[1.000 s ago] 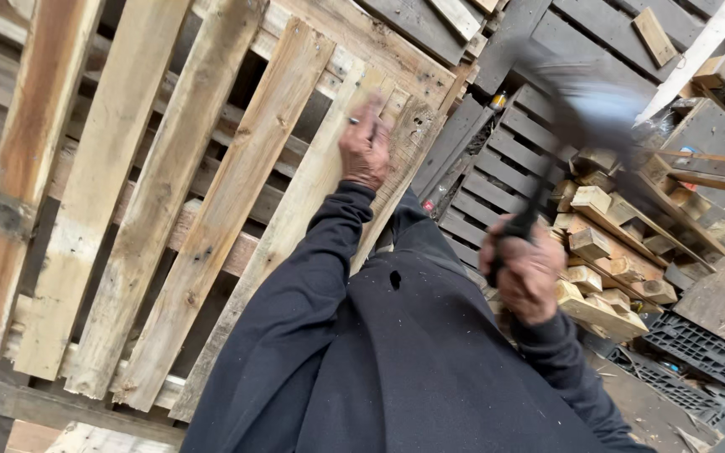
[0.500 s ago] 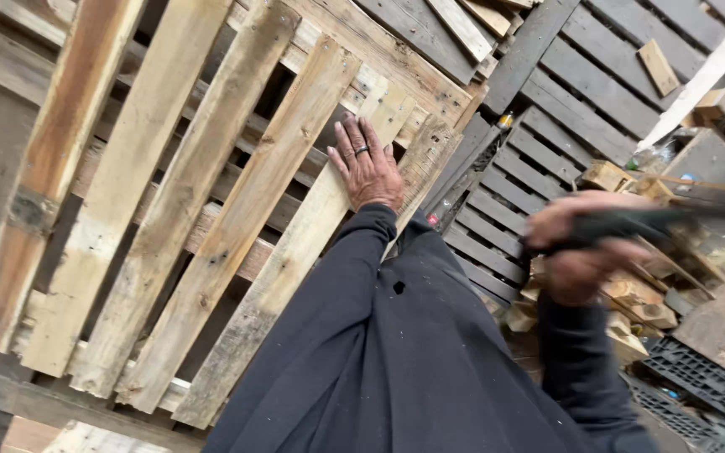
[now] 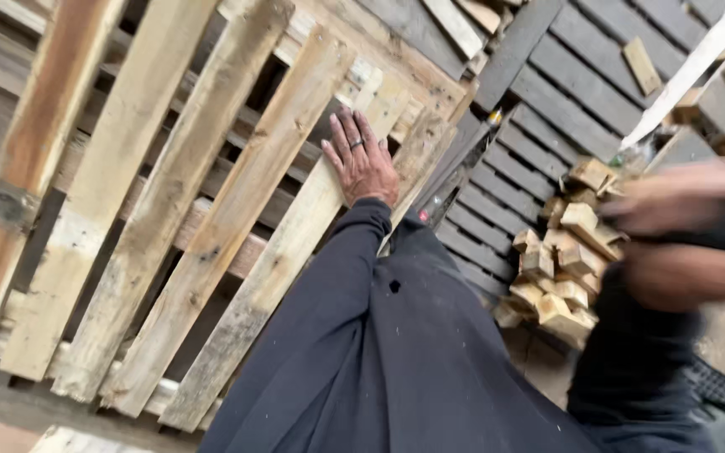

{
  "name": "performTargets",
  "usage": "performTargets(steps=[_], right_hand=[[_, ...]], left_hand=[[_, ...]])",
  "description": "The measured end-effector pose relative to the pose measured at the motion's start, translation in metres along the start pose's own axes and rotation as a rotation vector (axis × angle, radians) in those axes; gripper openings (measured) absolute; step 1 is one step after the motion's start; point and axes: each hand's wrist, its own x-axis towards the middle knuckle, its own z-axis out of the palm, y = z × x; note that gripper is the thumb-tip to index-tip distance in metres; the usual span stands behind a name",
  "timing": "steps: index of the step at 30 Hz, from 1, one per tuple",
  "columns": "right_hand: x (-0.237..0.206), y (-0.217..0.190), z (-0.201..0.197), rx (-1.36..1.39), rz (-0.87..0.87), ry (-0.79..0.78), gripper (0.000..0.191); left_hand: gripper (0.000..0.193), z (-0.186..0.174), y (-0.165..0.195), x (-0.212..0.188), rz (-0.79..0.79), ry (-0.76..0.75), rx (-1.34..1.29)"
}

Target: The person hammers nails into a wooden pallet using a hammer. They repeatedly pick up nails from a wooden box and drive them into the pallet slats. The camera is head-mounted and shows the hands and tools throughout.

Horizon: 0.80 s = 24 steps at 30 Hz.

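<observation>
A pale wooden pallet (image 3: 169, 218) is propped at the left. The left hand (image 3: 362, 159) is pressed flat, fingers spread, on its slat. Wood offcuts (image 3: 560, 260) are stacked right of centre. The right hand (image 3: 690, 243) is blurred; its grip cannot be determined.

The person wears a dark navy long-sleeved top with a small hole, and a ring on the left hand (image 3: 365, 164).

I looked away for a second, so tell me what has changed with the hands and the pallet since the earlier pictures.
The right hand swung the dark hammer from raised beside the body out to the right; now it is a motion blur and the tool can't be made out. The left hand stayed flat, fingers spread, on a slat of the leaning wooden pallet. The pile of wooden blocks did not move.
</observation>
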Motion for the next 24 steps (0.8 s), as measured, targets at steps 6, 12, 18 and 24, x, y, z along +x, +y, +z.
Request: performTargets(steps=[6, 12, 18, 24], right_hand=[[-0.069, 0.035, 0.080, -0.489, 0.496, -0.241, 0.038], [-0.120, 0.104, 0.019, -0.439, 0.801, -0.157, 0.049], [-0.107, 0.083, 0.017, -0.005, 0.380, -0.161, 0.071], [-0.125, 0.112, 0.022, -0.548, 1.140, -0.385, 0.058]], left_hand=[[0.068, -0.011, 0.000, 0.009, -0.023, -0.002, -0.090], [0.062, -0.002, -0.002, 0.008, -0.010, 0.073, -0.182], [0.056, -0.005, -0.024, -0.008, -0.016, 0.287, -0.734], [0.050, -0.063, -0.091, -0.051, -0.015, 0.264, -0.366]])
